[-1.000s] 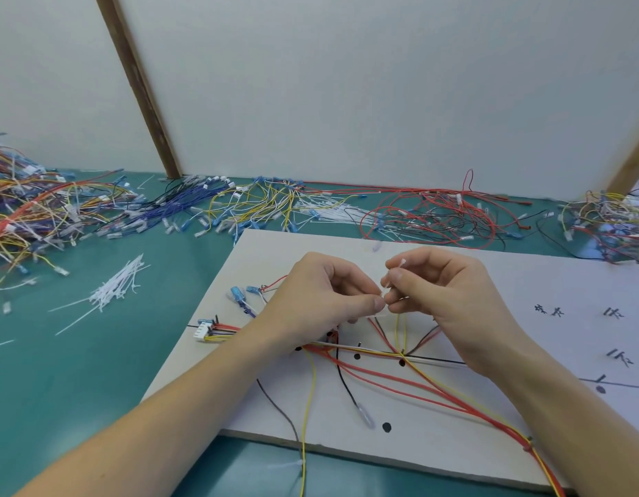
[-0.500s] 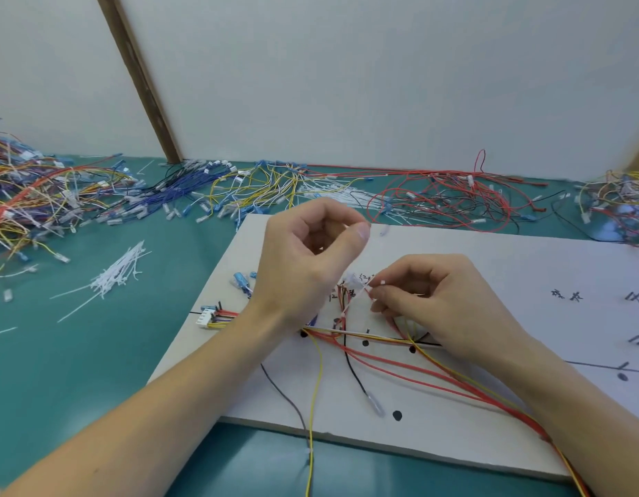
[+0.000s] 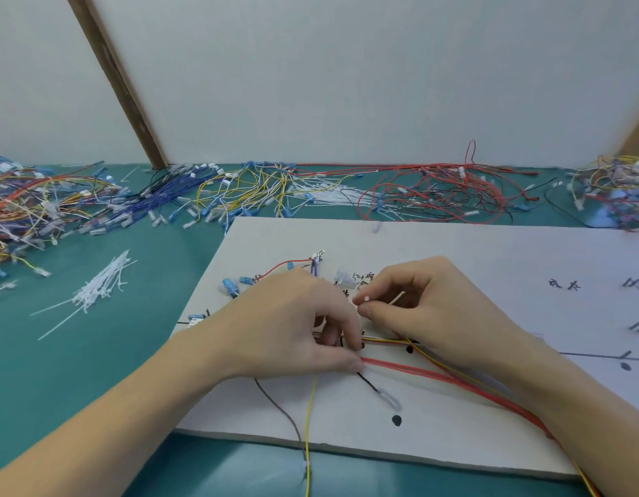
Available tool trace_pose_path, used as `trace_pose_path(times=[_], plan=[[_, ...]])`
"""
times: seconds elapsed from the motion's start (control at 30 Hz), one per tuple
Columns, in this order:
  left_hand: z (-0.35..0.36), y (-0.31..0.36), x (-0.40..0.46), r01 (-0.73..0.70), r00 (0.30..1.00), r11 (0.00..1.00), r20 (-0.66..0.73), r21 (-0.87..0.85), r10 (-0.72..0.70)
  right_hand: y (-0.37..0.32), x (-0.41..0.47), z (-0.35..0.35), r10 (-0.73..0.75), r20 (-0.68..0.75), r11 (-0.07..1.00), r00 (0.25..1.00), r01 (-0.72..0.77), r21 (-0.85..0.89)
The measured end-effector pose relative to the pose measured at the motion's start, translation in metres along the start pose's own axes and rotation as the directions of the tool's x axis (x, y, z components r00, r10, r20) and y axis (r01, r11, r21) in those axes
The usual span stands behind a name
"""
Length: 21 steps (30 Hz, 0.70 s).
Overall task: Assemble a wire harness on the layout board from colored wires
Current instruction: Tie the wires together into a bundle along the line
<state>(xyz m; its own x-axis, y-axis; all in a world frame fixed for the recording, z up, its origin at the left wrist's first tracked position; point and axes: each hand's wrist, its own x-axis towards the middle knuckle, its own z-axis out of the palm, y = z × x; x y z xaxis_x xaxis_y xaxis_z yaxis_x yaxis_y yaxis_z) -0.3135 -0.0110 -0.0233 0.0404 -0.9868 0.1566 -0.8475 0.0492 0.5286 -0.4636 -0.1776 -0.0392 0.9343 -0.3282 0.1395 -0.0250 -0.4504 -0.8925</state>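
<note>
A white layout board (image 3: 454,252) with black dots and handwritten marks lies on the green table. A bundle of red, yellow and black wires (image 3: 429,373) runs across it toward the lower right. My left hand (image 3: 293,328) rests low on the board, its fingers pinching the wire bundle where the wires meet. My right hand (image 3: 425,310) pinches a white cable tie (image 3: 382,300) between thumb and forefinger just above the bundle. A black wire with a clear terminal (image 3: 389,398) and a yellow wire (image 3: 308,425) trail toward the board's front edge.
Heaps of loose coloured wires line the back of the table: mixed colours (image 3: 31,206) at left, yellow and blue (image 3: 239,191) in the middle, red (image 3: 436,199) at right. A pile of white cable ties (image 3: 99,285) lies left of the board.
My left hand has dropped from a raised position down onto the wire bundle. My right hand stays near the bundle's junction with the cable tie.
</note>
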Motion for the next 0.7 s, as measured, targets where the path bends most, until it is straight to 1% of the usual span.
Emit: trace_pose_path(times=[0.07,0.13,0.27,0.4,0.57,0.7], plan=[[0.002,-0.001,-0.003,0.009,0.999,0.995,-0.03,-0.103,-0.012,0.002,0.001,0.0,0.01,0.017,1.0,1.0,-0.01,-0.005],[0.002,-0.002,-0.005,0.017,0.999,0.993,-0.046,-0.12,-0.022,0.002,0.001,0.0,0.012,0.026,1.0,1.0,-0.012,-0.004],[0.004,0.0,-0.007,-0.029,0.998,0.999,-0.05,0.043,0.031,0.002,0.001,-0.001,0.004,0.039,1.0,0.999,-0.004,-0.002],[0.009,0.003,-0.01,-0.047,0.991,0.988,-0.118,0.15,0.065,0.002,0.001,-0.001,-0.005,0.059,1.0,0.998,0.006,-0.014],[0.015,0.002,-0.008,-0.048,0.981,0.98,-0.175,0.191,0.082,-0.002,0.001,0.001,-0.027,0.123,0.997,0.992,0.036,-0.073],[0.016,0.001,-0.007,-0.043,0.979,0.976,-0.184,0.216,0.084,-0.008,0.0,0.001,-0.021,0.223,0.994,0.975,0.045,-0.104]])
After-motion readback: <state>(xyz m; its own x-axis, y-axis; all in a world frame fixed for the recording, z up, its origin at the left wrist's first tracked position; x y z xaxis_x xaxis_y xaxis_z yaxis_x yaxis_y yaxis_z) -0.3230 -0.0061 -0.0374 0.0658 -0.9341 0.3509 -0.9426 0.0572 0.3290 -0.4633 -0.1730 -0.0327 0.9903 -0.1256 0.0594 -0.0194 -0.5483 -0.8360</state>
